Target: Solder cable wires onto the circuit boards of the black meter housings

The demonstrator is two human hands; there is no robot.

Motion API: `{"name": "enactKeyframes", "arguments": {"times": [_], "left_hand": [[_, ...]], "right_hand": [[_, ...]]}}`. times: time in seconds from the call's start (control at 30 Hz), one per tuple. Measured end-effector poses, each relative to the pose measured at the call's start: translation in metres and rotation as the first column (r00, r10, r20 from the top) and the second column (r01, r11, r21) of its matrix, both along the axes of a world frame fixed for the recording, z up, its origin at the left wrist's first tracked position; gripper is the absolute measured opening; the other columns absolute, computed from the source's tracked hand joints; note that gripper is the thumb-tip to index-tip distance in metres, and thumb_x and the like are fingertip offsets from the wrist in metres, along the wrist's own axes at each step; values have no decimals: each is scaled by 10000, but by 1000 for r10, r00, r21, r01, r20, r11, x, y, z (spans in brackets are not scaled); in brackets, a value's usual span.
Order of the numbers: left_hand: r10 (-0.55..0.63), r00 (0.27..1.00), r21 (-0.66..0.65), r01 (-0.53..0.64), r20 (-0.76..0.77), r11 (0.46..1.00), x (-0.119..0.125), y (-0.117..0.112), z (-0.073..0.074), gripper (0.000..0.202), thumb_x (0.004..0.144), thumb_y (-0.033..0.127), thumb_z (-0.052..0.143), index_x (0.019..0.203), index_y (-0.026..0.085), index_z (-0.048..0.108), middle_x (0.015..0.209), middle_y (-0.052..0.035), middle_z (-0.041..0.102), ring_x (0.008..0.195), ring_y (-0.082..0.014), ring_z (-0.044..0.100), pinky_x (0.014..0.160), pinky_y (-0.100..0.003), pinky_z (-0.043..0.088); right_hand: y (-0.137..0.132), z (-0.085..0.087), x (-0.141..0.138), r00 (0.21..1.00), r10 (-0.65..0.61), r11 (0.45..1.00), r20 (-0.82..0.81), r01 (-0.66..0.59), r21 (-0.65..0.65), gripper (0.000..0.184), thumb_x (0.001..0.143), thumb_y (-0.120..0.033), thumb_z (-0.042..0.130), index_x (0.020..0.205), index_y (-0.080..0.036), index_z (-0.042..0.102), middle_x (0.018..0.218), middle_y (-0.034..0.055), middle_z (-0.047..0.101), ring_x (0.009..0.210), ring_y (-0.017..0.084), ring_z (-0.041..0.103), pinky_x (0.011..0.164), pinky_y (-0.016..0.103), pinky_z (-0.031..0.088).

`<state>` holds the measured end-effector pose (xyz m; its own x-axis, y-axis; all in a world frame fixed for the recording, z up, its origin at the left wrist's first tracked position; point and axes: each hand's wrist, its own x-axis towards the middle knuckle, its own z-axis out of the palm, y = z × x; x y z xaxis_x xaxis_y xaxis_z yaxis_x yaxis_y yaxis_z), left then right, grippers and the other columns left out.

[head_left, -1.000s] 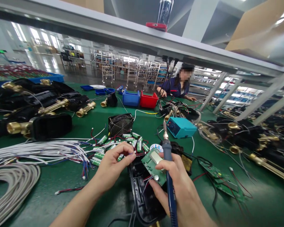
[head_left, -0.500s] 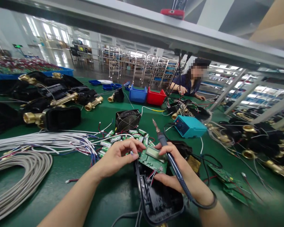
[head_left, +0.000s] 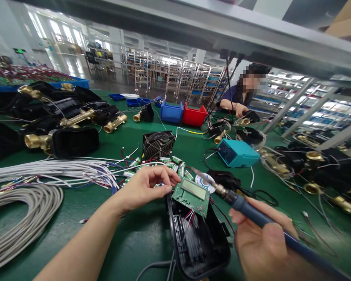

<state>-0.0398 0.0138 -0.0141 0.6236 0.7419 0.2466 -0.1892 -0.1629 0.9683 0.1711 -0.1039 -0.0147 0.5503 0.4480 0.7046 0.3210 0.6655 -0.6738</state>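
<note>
My left hand [head_left: 148, 188] pinches the upper left corner of a green circuit board [head_left: 188, 202] with a small grey display. Thin red and white wires run from the board's lower edge into an open black plastic housing [head_left: 203, 251] beneath it. To the right, my right hand [head_left: 263, 238] is closed around the dark blue handle of a soldering iron [head_left: 242, 203]. The iron's metal tip points up and left, above the board's upper right side. Behind the tip, a white and blue round reel [head_left: 205, 182] is partly hidden.
Green batteries [head_left: 177, 160] lie by a black fan [head_left: 158, 144]. A teal soldering station [head_left: 238, 153] stands behind on the right. Cable coils [head_left: 26, 222] and brass-fitted black units [head_left: 76, 142] lie left. Across the bench, a person [head_left: 242, 93] handles parts near a red bin [head_left: 194, 114].
My right hand has moved off the board to the right and nearer, swinging the soldering iron to a flatter slant. The white and blue reel now shows. My left hand stays at the board's corner.
</note>
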Motion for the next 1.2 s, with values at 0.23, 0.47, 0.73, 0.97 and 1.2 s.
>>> {"name": "enactKeyframes", "arguments": {"times": [0.23, 0.47, 0.73, 0.97, 1.2], "left_hand": [[5, 1000, 27, -4, -28, 1000, 0, -1, 3, 112, 756, 95, 698, 688, 162, 639, 1016, -93, 749, 963, -219, 699, 829, -334, 542], [22, 999, 53, -20, -40, 998, 0, -1, 3, 115, 755, 96, 693, 677, 162, 640, 1020, -93, 751, 955, -211, 701, 851, -341, 544], [29, 998, 59, -26, -54, 998, 0, -2, 4, 113, 746, 112, 700, 666, 162, 639, 1021, -100, 754, 946, -221, 701, 838, -348, 550], [45, 997, 82, -40, -57, 996, 0, -1, 4, 118, 747, 116, 703, 660, 165, 639, 1012, -102, 759, 953, -229, 700, 840, -355, 551], [42, 997, 85, -36, -62, 996, 0, -1, 3, 121, 751, 119, 705, 664, 164, 634, 1023, -106, 756, 962, -233, 699, 846, -362, 554]], "right_hand": [[2, 0, -4, 988, -19, 992, -155, 0, -125, 198, 804, -339, 705, 702, -180, 766, 636, 19, 652, 429, 103, 510, 359, 213, 413], [0, -7, -4, 992, 41, 979, -115, -63, -194, 251, 852, -376, 675, 727, -175, 759, 576, -4, 599, 387, 90, 487, 347, 197, 371], [1, -5, -6, 996, -19, 981, -84, 2, -195, 285, 853, -389, 662, 696, -159, 726, 584, 4, 594, 389, 94, 485, 347, 208, 386], [1, -7, -5, 998, 4, 979, -65, -17, -205, 273, 865, -381, 655, 717, -166, 737, 588, 3, 604, 399, 100, 496, 364, 214, 388], [0, -4, -6, 998, 27, 979, -59, -39, -201, 274, 870, -380, 656, 719, -168, 743, 569, 2, 608, 390, 100, 490, 356, 211, 372]]}}
